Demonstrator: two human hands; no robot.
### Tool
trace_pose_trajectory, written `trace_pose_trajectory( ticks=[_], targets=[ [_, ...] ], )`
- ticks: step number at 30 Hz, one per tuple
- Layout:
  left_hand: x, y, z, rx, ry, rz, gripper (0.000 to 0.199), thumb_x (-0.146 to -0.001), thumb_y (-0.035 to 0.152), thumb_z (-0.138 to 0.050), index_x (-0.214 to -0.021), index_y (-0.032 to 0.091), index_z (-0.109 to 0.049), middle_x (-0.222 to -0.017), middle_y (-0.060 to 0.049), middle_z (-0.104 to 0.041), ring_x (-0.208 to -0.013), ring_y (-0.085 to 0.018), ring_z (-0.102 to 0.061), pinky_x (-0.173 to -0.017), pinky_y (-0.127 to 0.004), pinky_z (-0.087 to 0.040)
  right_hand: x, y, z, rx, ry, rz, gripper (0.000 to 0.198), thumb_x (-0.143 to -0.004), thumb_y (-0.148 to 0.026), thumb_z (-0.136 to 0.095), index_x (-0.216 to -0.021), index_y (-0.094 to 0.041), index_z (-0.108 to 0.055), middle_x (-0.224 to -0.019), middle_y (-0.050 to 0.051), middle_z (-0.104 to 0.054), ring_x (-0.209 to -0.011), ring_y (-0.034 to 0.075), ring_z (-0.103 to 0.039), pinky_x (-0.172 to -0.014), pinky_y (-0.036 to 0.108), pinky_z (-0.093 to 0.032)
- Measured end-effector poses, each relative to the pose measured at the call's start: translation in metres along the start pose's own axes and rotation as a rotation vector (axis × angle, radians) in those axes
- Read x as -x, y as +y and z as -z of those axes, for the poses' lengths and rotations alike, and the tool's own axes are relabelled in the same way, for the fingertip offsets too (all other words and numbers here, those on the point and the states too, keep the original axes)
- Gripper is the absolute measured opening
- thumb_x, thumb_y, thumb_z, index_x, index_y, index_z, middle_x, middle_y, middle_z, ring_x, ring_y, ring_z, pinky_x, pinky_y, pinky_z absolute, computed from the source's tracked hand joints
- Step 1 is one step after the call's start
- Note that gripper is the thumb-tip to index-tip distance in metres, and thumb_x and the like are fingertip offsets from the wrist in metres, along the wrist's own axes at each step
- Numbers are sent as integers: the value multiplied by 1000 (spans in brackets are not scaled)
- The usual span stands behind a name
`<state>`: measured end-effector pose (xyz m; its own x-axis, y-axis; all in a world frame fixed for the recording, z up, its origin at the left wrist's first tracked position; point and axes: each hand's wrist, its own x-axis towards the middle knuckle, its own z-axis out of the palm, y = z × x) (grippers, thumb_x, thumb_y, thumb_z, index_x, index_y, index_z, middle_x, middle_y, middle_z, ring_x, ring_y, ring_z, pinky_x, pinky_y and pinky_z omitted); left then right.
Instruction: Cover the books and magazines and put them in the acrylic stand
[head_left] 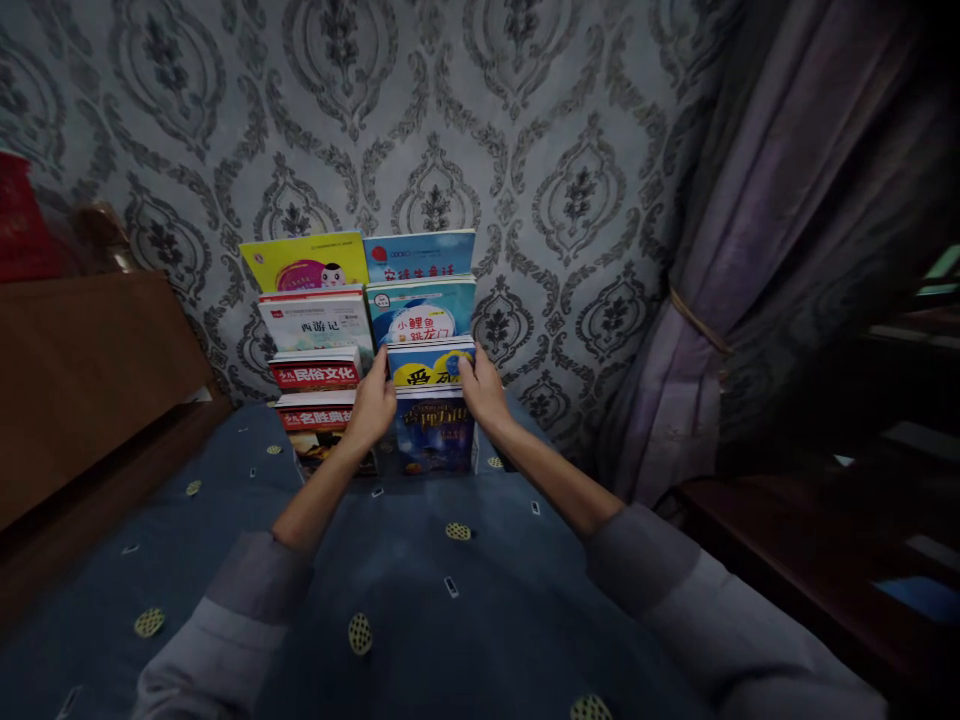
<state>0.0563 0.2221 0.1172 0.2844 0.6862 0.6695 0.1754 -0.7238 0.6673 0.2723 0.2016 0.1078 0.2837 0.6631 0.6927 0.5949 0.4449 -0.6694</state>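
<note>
Two rows of books lean upright against the patterned wall on a blue bedspread (420,600). My left hand (373,400) grips the left edge of a blue and yellow book (427,366) in the right row. My right hand (484,390) grips its right edge. In front of it stands a dark blue book (435,435). Behind it are a light blue book (420,312) and another blue book (420,257). The left row holds a yellow book (304,262), a white book (315,322) and two red-banded books (313,372).
A wooden headboard (82,380) runs along the left, with a red object (22,225) on top. A tied purple curtain (757,280) hangs at the right. Dark wooden furniture (825,560) stands beside the bed at the right.
</note>
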Motion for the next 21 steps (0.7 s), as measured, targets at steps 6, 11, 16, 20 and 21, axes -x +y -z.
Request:
trace_pose_trajectory(
  ticks=[6,11,16,20,21],
  targets=[
    [5,6,-6,41,57,-2,74,-87,12,-54,-158,21,-33,-159,-8,-45,-147,-30,-43,-127,-51,-26,1,0,-4,15,5,2,75,-95,-63,-37,-147,-10,-47,-146,23,-57,-133,39,-55,-115,61,-38],
    [6,9,-8,1,56,2,74,-89,12,-52,-159,24,-30,-160,-9,-43,-146,-32,-43,-126,-55,-27,1,2,-2,14,-20,10,76,-94,-63,-39,-148,-10,-45,-148,22,-56,-136,39,-52,-116,60,-38],
    [10,25,-2,-260,80,-45,73,-91,10,-46,-160,17,-23,-161,-17,-39,-149,-33,-38,-124,-56,-30,5,-12,7,134,-16,67,74,-99,-58,-32,-154,-9,-34,-158,23,-43,-147,35,-40,-120,58,-32],
    [10,44,1,-595,81,-199,68,-90,5,-39,-157,9,-26,-163,-21,-33,-153,-32,-30,-125,-56,-27,8,-34,17,319,0,334,59,-104,-45,-26,-155,-16,-35,-167,15,-30,-156,30,-22,-124,59,-23],
    [8,47,1,-655,47,-233,68,-89,3,-38,-156,9,-28,-162,-21,-35,-153,-32,-29,-125,-56,-27,9,-38,19,363,-23,378,56,-104,-42,-26,-153,-17,-38,-166,14,-32,-156,29,-22,-124,60,-22]
  ],
)
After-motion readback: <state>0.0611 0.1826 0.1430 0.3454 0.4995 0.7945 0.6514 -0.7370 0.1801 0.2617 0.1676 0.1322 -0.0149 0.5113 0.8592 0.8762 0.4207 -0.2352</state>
